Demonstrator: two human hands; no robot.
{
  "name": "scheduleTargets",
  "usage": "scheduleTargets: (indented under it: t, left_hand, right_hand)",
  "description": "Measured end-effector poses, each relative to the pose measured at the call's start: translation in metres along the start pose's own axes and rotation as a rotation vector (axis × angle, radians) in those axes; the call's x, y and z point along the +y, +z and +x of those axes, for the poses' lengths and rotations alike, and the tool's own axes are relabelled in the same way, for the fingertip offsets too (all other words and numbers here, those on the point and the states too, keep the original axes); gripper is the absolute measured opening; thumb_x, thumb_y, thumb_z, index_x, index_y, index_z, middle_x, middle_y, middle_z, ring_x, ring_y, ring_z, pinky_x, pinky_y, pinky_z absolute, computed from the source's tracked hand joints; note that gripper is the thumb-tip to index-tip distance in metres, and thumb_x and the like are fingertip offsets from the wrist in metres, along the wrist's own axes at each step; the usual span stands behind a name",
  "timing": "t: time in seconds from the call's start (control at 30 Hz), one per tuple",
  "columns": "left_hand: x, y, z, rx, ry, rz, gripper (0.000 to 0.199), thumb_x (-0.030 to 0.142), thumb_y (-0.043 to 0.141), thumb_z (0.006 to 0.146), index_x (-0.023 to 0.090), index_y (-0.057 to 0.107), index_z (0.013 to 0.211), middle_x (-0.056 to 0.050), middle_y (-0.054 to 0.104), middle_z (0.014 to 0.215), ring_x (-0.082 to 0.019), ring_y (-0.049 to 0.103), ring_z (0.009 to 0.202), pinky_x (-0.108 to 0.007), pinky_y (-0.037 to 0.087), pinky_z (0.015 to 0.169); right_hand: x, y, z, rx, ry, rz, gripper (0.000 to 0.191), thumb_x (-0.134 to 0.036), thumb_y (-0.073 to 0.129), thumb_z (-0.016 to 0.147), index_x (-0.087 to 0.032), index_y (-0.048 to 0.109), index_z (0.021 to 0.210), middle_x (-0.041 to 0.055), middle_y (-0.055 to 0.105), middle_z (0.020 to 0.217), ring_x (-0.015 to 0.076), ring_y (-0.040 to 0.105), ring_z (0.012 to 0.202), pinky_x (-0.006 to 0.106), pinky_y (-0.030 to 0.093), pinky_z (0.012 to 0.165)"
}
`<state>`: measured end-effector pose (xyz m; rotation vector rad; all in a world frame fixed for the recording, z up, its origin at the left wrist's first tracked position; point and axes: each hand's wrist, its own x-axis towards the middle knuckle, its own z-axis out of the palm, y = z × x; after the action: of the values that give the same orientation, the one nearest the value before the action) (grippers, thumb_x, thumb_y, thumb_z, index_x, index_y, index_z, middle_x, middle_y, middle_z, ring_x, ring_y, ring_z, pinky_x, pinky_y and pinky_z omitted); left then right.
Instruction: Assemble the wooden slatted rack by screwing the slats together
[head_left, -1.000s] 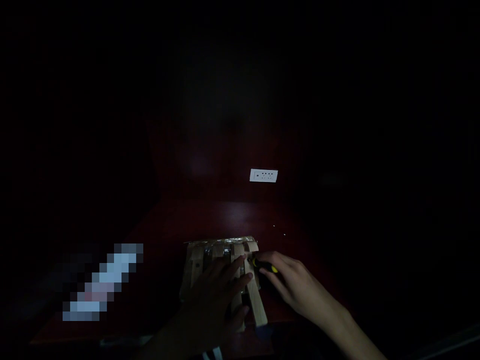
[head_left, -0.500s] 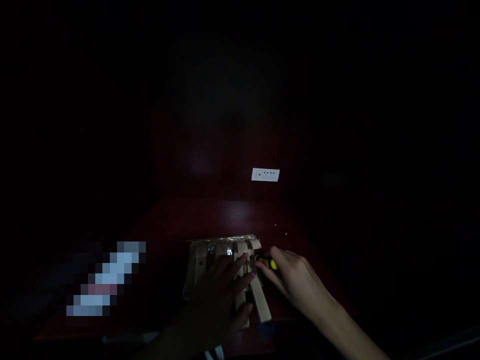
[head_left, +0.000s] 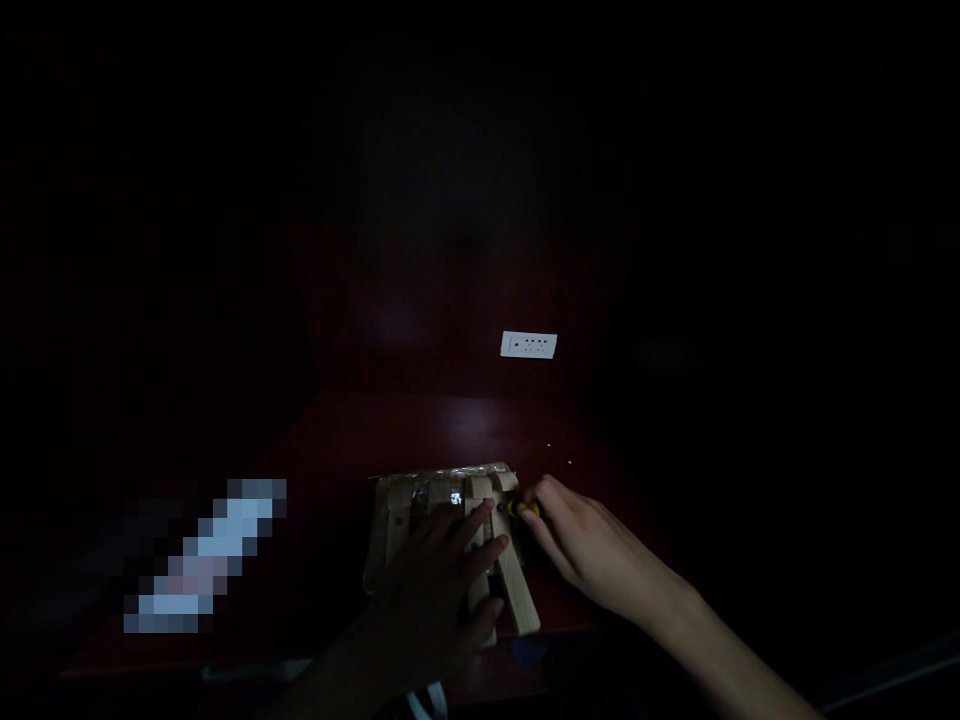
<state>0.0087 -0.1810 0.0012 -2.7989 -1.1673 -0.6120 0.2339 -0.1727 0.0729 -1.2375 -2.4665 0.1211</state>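
Several pale wooden strips [head_left: 517,590] lie side by side over a flat piece wrapped in shiny clear film [head_left: 381,500], near the table's front edge. My left hand [head_left: 442,580] rests on the strips with its fingers spread, in deep shadow. At the right side of the strips, my right hand [head_left: 574,530] is closed on a small yellow and black tool [head_left: 527,509], perhaps a screwdriver. The tool's dark tip points at the upper part of the rightmost strip; whether it touches a screw there is too dim to tell.
Two tiny bright bits [head_left: 570,462] lie on the dark red table [head_left: 465,420] beyond my right hand. A white socket panel [head_left: 529,345] is on the wall behind. A pixelated pale blue patch [head_left: 214,560] covers something on the left. The surroundings are very dark.
My right hand has turned around the tool and covers more of its yellow handle. My left hand stays on the strips. The whole view has shifted slightly.
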Motion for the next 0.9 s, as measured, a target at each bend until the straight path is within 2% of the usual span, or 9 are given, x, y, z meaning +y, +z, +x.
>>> scheduleTargets:
  t: [0.17, 0.33, 0.53, 0.63, 0.77, 0.9]
  left_hand:
    - [-0.001, 0.002, -0.001, 0.007, -0.012, 0.003, 0.057, 0.038, 0.054, 0.089, 0.035, 0.037, 0.144, 0.004, 0.019, 0.158, -0.037, 0.029, 0.135, -0.057, 0.037, 0.104]
    - [-0.003, 0.002, 0.0, -0.006, -0.006, 0.007, 0.056, 0.039, 0.053, 0.09, 0.036, 0.037, 0.144, 0.004, 0.018, 0.158, -0.035, 0.03, 0.135, -0.055, 0.036, 0.105]
    - [-0.004, 0.001, 0.002, -0.024, -0.001, 0.004, 0.053, 0.042, 0.051, 0.091, 0.033, 0.041, 0.142, 0.003, 0.018, 0.158, -0.035, 0.031, 0.134, -0.053, 0.034, 0.107]
    - [-0.004, -0.001, 0.002, -0.019, 0.002, 0.0, 0.053, 0.041, 0.05, 0.092, 0.035, 0.039, 0.143, 0.003, 0.019, 0.158, -0.035, 0.03, 0.135, -0.053, 0.034, 0.107]
    - [-0.005, -0.001, 0.002, -0.036, -0.003, -0.003, 0.055, 0.044, 0.049, 0.092, 0.037, 0.035, 0.145, 0.004, 0.017, 0.158, -0.036, 0.03, 0.136, -0.055, 0.035, 0.107]
    - [-0.006, -0.001, 0.001, -0.049, -0.005, -0.002, 0.055, 0.044, 0.049, 0.093, 0.038, 0.032, 0.146, 0.004, 0.018, 0.158, -0.036, 0.029, 0.137, -0.056, 0.033, 0.108]
  right_hand:
    - [0.004, 0.001, 0.005, 0.005, -0.046, -0.113, 0.019, -0.04, 0.044, 0.098, -0.021, 0.047, 0.095, 0.0028, 0.067, 0.084, 0.017, 0.065, 0.072, 0.027, 0.042, 0.06]
    - [0.003, 0.003, 0.011, 0.04, 0.011, -0.235, 0.027, -0.046, 0.04, 0.098, -0.02, 0.048, 0.096, 0.0034, 0.067, 0.075, 0.0189, 0.065, 0.064, 0.028, 0.037, 0.055]
    - [-0.001, -0.006, 0.015, -0.01, -0.006, -0.054, 0.013, -0.031, 0.036, 0.1, -0.021, 0.044, 0.098, 0.0048, 0.066, 0.09, 0.0166, 0.063, 0.072, 0.028, 0.043, 0.064]
    - [0.001, -0.006, 0.014, 0.003, -0.017, -0.005, 0.012, -0.028, 0.036, 0.1, -0.021, 0.045, 0.095, 0.0047, 0.064, 0.091, 0.0159, 0.063, 0.075, 0.027, 0.045, 0.066]
    - [0.007, -0.002, 0.015, 0.023, -0.042, -0.03, 0.017, -0.036, 0.041, 0.099, -0.021, 0.047, 0.094, 0.0034, 0.067, 0.084, 0.0161, 0.064, 0.069, 0.025, 0.042, 0.058]
    - [0.012, 0.004, 0.021, 0.077, -0.041, -0.197, 0.029, -0.047, 0.044, 0.097, -0.019, 0.051, 0.096, 0.0043, 0.068, 0.07, 0.0185, 0.066, 0.061, 0.025, 0.038, 0.053]
